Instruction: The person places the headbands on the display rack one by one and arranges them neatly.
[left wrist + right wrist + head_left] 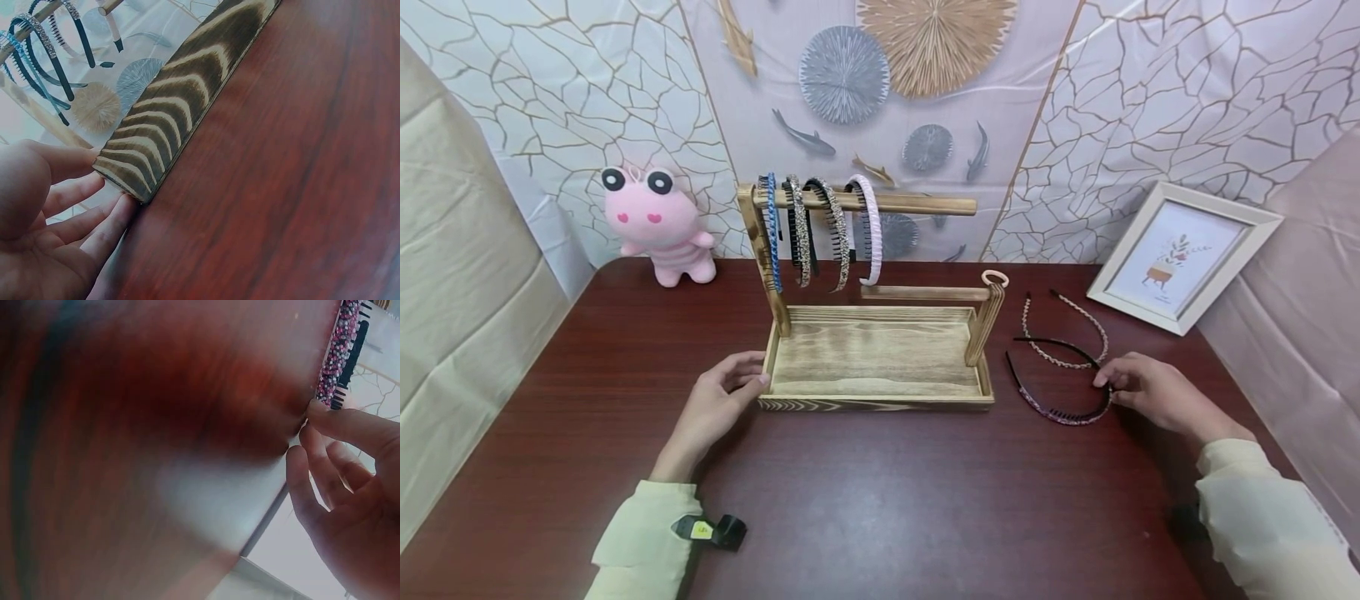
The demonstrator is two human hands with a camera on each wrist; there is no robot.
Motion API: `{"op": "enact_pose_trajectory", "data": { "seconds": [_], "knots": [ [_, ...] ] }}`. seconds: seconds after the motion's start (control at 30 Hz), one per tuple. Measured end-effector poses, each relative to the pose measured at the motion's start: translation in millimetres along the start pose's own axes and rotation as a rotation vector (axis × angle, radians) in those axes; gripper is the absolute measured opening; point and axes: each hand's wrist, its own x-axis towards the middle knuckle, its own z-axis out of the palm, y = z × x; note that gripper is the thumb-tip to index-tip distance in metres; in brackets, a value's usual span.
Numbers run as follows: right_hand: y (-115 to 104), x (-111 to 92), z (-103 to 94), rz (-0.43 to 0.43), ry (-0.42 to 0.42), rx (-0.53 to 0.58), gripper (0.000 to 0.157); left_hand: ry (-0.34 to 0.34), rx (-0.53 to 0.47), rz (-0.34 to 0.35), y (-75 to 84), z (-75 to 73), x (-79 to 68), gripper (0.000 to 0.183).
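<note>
In the head view my left hand (pixel 718 404) holds the front left corner of a wooden headband stand (pixel 872 405), its thumb at the rim. The left wrist view shows the fingertips against the end of the stand's dark-grained base (pixel 169 112). My right hand (pixel 1157 396) pinches a black toothed headband (pixel 1060 418) with pink and purple glitter by its curved side. Close up, thumb and fingertips meet at the glittery band (pixel 337 362) in the right wrist view. A braided headband (pixel 1067 312) lies just behind, partly overlapped.
Several headbands, among them a blue one (pixel 772 233) and a pale pink one (pixel 872 229), hang on the upper bar (pixel 925 204). A ring (pixel 995 273) tops the lower bar's post. A pink plush toy (pixel 658 225) and a picture frame (pixel 1183 254) stand at the back.
</note>
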Motion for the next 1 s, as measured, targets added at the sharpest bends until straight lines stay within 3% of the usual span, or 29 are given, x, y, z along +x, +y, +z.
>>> {"op": "enact_pose_trajectory", "data": {
  "seconds": [0.2, 0.5, 0.7, 1.0],
  "knots": [
    [1, 0, -2.2, 0.024, -0.018, 0.018, 0.03, -0.002, 0.013, -0.009, -0.2, -0.2, -0.5, 0.039],
    [-5, 1, -10.7, 0.006, 0.029, 0.092, 0.025, 0.0, 0.03, -0.019, 0.5, 0.1, -0.5, 0.038],
    [-17, 4, -18.1, 0.007, 0.099, 0.102, 0.027, -0.003, 0.029, -0.027, 1.7, 0.0, -0.7, 0.039],
    [-37, 15, -31.4, 0.076, 0.227, 0.147, 0.022, -0.006, 0.022, -0.025, 1.9, -0.7, -1.5, 0.04]
  ]
}}
